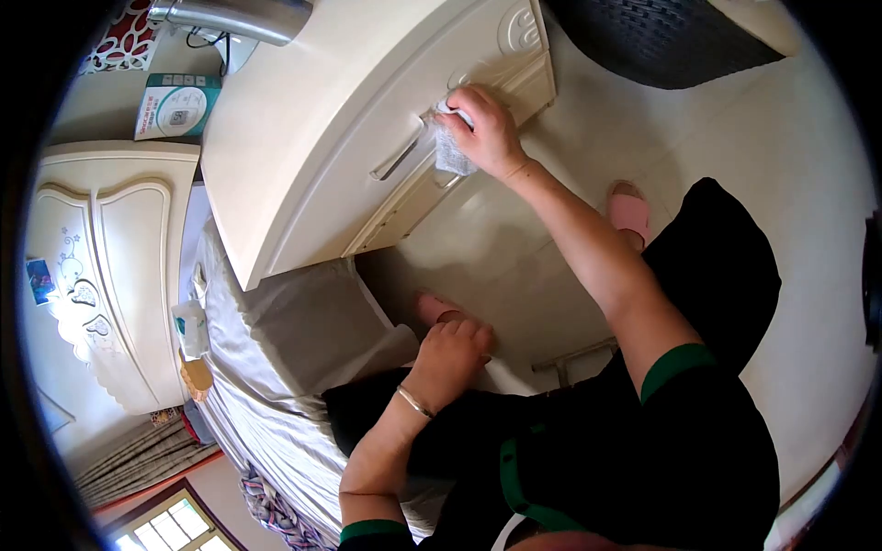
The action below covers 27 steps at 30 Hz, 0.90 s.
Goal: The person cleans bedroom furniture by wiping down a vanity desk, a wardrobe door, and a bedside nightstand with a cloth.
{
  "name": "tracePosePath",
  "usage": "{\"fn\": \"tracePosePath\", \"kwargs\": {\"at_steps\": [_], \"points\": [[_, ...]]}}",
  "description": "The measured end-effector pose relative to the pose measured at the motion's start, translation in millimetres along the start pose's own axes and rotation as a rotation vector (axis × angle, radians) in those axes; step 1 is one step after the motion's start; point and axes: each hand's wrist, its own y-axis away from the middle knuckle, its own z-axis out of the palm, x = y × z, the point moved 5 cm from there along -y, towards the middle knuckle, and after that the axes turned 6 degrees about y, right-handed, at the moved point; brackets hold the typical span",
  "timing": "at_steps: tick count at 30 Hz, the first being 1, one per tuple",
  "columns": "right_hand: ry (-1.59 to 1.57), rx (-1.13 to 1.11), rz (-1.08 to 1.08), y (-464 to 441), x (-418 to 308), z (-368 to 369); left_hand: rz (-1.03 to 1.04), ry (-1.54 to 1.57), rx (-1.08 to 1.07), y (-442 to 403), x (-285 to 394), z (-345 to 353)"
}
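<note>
My right hand (487, 136) is closed round a crumpled white-grey cloth (452, 154) and presses it against the drawer front of a cream cabinet (317, 138). Part of the cloth hangs below the fingers. Beside it on the same drawer front is a long metal handle (397, 160). My left hand (450, 360), below a wrist with a silver bangle (413, 401), is by my dark-clothed knee. Its fingers are curled under, and whatever they may hold is hidden.
A dark woven basket (666, 41) stands on the pale tiled floor (514, 243). On the left are a bed with grey sheets (312, 312), a tissue pack (190, 331) and a cream headboard (138, 220). A teal-and-white box (177, 106) is behind the cabinet. My feet wear pink slippers (628, 211).
</note>
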Motion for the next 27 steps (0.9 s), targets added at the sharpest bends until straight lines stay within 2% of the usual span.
{"fn": "tracePosePath", "kwargs": {"at_steps": [4, 6, 8, 11, 12, 15, 18, 20, 23, 27], "points": [[-0.018, -0.035, 0.012, -13.6, -15.4, -8.2, 0.007, 0.006, 0.007, 3.5, 3.7, -5.4], [0.027, 0.221, 0.009, -33.7, -36.5, -22.3, -0.001, 0.021, 0.032, 6.0, 4.0, -5.1], [-0.02, 0.22, -0.075, -42.8, -51.8, -15.6, 0.046, -0.015, 0.065, 5.7, 5.1, -5.6], [0.106, -0.015, -0.242, -23.5, -77.0, 7.6, 0.046, -0.013, -0.001, 5.7, 0.3, -3.1], [0.103, -0.014, -0.248, -19.9, -76.1, 9.4, 0.044, -0.015, 0.005, 4.6, -1.0, -3.6], [0.353, -0.085, -0.362, -4.5, -78.7, 15.6, 0.07, -0.042, 0.096, 9.4, 3.9, -3.3], [0.367, -0.196, -0.367, 5.1, -84.2, 16.7, 0.094, -0.029, 0.142, 8.9, 5.9, -2.3], [0.407, -0.222, -0.351, 9.9, -89.7, 16.1, 0.074, -0.045, 0.098, 8.2, 4.7, 4.3], [0.64, -0.314, -0.394, 12.4, -96.3, 19.0, 0.045, -0.023, 0.046, 1.3, -0.2, 11.8], [0.655, -0.442, -0.365, -0.1, -98.5, 19.5, 0.062, -0.025, 0.007, 2.4, 5.2, 10.4]]}}
